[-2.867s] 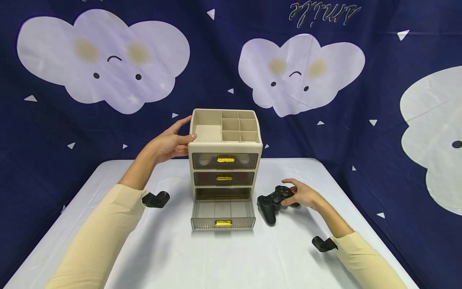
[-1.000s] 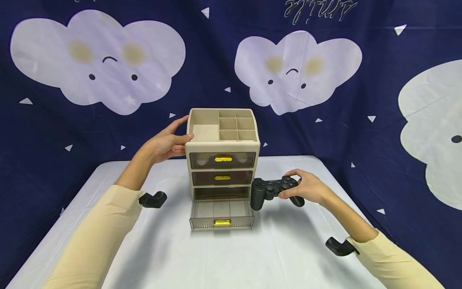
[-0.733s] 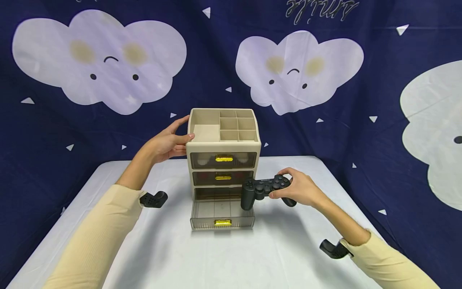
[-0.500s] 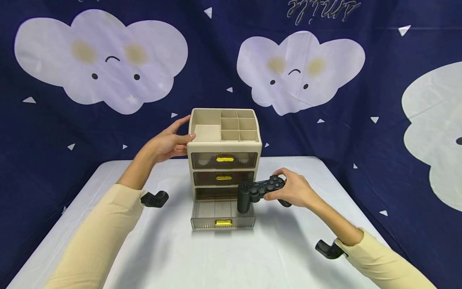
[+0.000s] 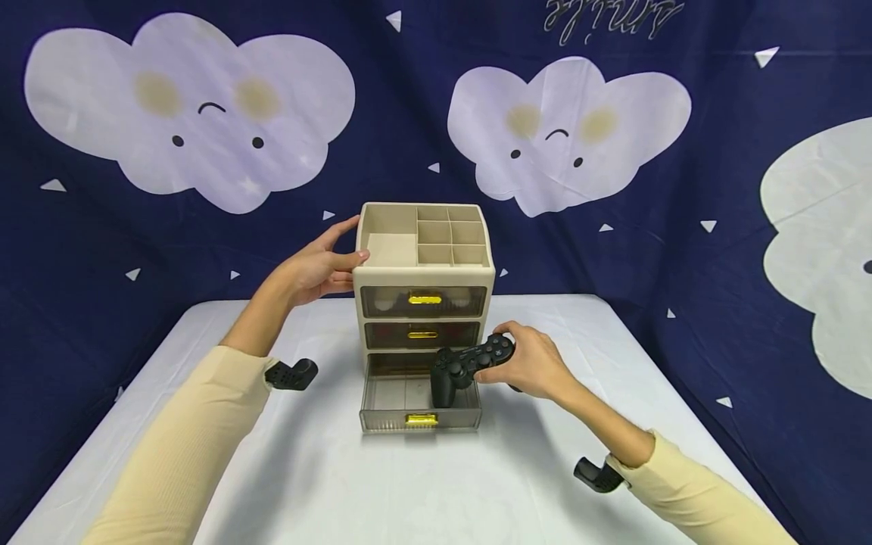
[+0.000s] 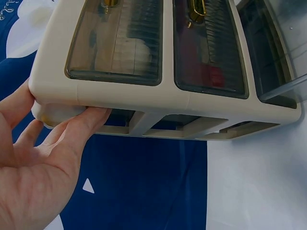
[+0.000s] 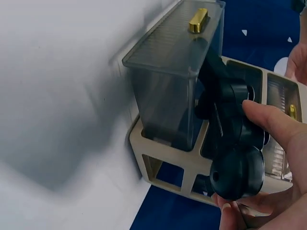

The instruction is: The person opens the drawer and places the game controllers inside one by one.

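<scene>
A beige desktop drawer organizer (image 5: 424,277) with smoky clear drawers and gold handles stands on the table. Its bottom drawer (image 5: 384,420) is pulled out. With the thumb over the rim and the fingers along the side, my left hand (image 5: 309,274) grips the organizer's upper left corner; the left wrist view shows this hand (image 6: 43,158) at the corner too. My right hand (image 5: 534,365) pinches a black game controller (image 5: 444,382) by its right end. The controller is tilted, its left grip lowered inside the drawer and its right end above the drawer's right wall. Whether it touches the drawer bottom I cannot tell.
Open compartments (image 5: 452,235) form the organizer's top. Two upper drawers (image 5: 388,303) are closed, with dim contents behind their fronts. A white cloth covers the table (image 5: 327,477). Behind it hangs a dark blue curtain (image 5: 402,98) with clouds.
My right hand reached the controller on the table, lifted it, carried it left over the bottom drawer and lowered its left grip inside. My left hand stayed on the organizer.
</scene>
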Tool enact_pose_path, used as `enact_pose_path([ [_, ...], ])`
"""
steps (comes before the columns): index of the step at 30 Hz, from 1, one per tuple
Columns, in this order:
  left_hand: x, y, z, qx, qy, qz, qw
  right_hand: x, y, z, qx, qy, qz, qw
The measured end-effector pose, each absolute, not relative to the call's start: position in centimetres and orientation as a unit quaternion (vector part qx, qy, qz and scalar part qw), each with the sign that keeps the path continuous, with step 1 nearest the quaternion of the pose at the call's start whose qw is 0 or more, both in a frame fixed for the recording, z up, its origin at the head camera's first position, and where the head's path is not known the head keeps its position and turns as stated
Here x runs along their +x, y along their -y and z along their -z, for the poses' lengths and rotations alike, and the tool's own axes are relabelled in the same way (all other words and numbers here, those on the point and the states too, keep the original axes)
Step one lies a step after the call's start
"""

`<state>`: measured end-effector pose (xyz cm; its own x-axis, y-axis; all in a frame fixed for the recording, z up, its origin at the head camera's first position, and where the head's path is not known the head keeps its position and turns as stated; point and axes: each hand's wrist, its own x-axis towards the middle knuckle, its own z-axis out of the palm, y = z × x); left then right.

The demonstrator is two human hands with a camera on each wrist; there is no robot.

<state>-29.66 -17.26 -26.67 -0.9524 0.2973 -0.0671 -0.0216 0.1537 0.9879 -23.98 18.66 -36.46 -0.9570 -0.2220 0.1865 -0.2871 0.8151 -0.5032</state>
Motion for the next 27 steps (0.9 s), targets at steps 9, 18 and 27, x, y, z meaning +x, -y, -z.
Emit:
enact_pose_path([
  [9, -29.7, 17.3, 26.7, 0.089, -0.749, -0.645, 0.122, -23.8, -16.1, 37.4, 0.163, 0.946, -0.261, 0.106],
  [18, -29.7, 17.2, 26.8, 0.09, -0.748, -0.646, 0.12, -23.3, -14.3, 38.3, 0.177, 0.94, -0.263, 0.124],
  [27, -29.6, 17.3, 26.8, 0.087, -0.75, -0.646, 0.118, -23.4, -13.5, 39.2, 0.174, 0.942, -0.258, 0.125],
])
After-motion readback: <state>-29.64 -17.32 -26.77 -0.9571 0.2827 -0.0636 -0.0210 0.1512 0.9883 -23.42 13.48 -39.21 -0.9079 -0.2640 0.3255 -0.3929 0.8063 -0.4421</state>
